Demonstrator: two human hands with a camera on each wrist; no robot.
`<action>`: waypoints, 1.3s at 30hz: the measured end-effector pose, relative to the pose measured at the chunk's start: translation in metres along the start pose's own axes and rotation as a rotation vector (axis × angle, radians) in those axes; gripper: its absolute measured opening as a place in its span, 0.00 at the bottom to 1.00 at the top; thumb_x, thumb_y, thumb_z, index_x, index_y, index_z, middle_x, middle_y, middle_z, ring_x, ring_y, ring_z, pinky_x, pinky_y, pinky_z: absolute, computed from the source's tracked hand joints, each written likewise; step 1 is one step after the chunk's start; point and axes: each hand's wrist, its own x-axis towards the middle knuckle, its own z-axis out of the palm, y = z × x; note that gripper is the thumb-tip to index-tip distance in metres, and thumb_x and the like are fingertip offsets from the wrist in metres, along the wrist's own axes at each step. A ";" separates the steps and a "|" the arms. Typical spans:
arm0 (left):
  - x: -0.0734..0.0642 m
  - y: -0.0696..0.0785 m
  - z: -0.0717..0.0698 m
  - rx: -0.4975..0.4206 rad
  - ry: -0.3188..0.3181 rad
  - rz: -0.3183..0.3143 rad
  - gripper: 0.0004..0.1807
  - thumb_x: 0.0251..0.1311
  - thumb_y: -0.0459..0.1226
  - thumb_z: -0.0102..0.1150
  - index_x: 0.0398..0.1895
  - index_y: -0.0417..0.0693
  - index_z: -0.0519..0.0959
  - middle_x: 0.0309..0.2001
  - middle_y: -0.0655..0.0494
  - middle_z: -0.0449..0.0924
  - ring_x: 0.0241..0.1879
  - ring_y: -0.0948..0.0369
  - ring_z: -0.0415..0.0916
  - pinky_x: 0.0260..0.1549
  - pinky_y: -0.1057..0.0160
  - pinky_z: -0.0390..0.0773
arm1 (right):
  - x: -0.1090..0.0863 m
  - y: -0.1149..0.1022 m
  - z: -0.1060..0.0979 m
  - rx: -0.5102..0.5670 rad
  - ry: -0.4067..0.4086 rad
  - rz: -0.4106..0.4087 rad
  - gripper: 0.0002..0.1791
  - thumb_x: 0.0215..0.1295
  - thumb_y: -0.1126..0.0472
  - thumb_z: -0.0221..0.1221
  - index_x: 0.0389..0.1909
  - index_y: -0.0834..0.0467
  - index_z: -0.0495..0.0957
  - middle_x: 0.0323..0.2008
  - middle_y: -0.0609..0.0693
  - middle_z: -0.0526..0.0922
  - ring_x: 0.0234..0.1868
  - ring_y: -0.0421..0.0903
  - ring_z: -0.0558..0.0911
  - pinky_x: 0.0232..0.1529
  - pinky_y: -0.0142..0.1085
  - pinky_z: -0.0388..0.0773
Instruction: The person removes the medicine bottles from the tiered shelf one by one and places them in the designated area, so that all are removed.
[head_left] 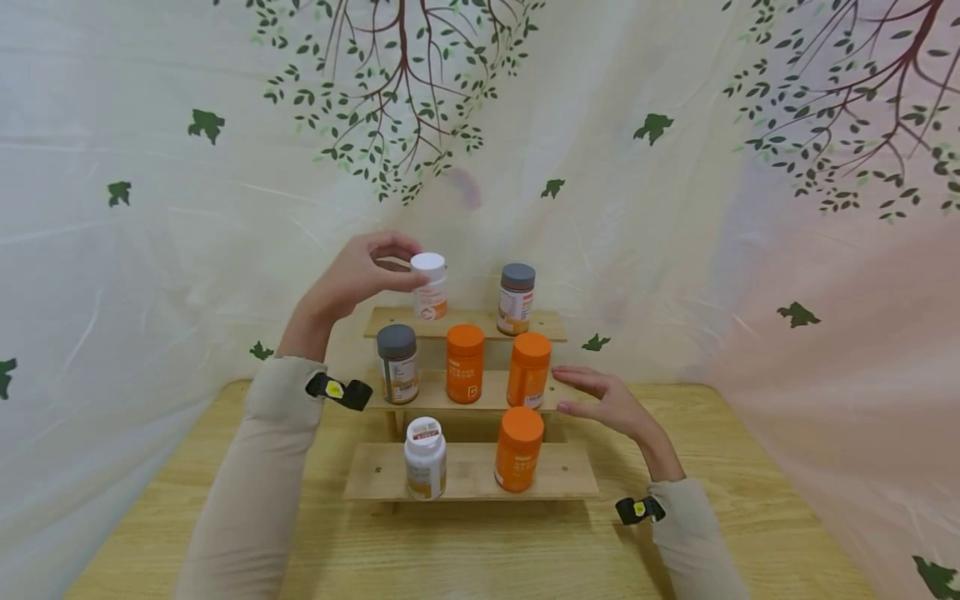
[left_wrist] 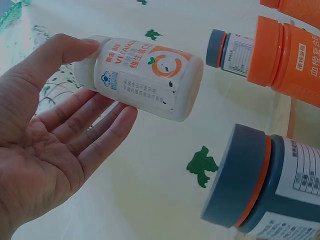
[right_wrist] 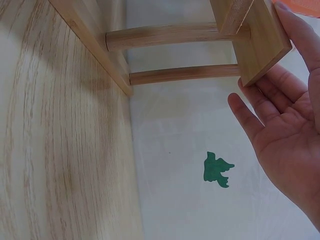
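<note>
The left hand (head_left: pixel 358 271) pinches the white bottle (head_left: pixel 432 298) near its top, centre of the head frame; the bottle lies right of these fingers, axis near-vertical; the right hand (head_left: pixel 609 407), empty, fingers extended, is farther, lower right.

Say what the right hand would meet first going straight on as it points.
Probably the orange bottle at the right of the middle shelf, though the shelf's end could come first; depth is unclear.
</note>
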 end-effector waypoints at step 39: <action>-0.116 -0.075 -0.071 0.009 0.141 -0.039 0.18 0.61 0.30 0.70 0.53 0.43 0.78 0.43 0.71 0.84 0.42 0.69 0.85 0.41 0.71 0.83 | 0.000 0.002 0.001 -0.020 0.014 0.001 0.31 0.66 0.57 0.68 0.69 0.56 0.75 0.71 0.58 0.73 0.73 0.62 0.68 0.70 0.64 0.67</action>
